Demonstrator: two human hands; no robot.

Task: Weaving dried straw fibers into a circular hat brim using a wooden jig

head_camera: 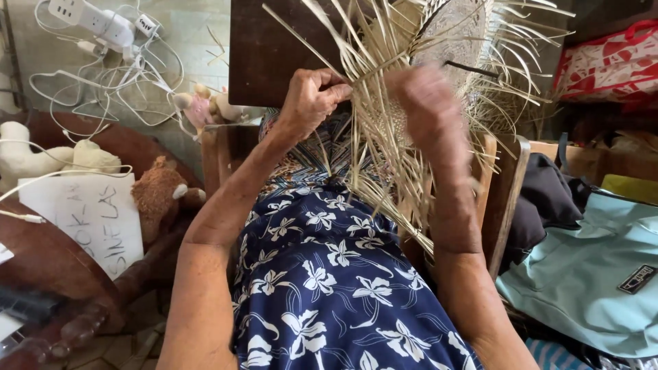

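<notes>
Soft daylight, sharp overall, motion blur on right hand (pixel 430 103)

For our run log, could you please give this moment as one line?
left hand: pinching pale straw strips | right hand: blurred, on half-woven pale straw piece | under: navy floral cloth

Dry, matt, pale tan straw strips (pixel 384 137) are gripped by the left hand (pixel 312 99); the woven part (pixel 456 34) is seen as fine and rough. The lap is covered by soft printed cloth (pixel 329 288). Dark, smooth, slightly glossy wood is shown by the board (pixel 264 55). The cables (pixel 123 75) are glossy white plastic.
</notes>
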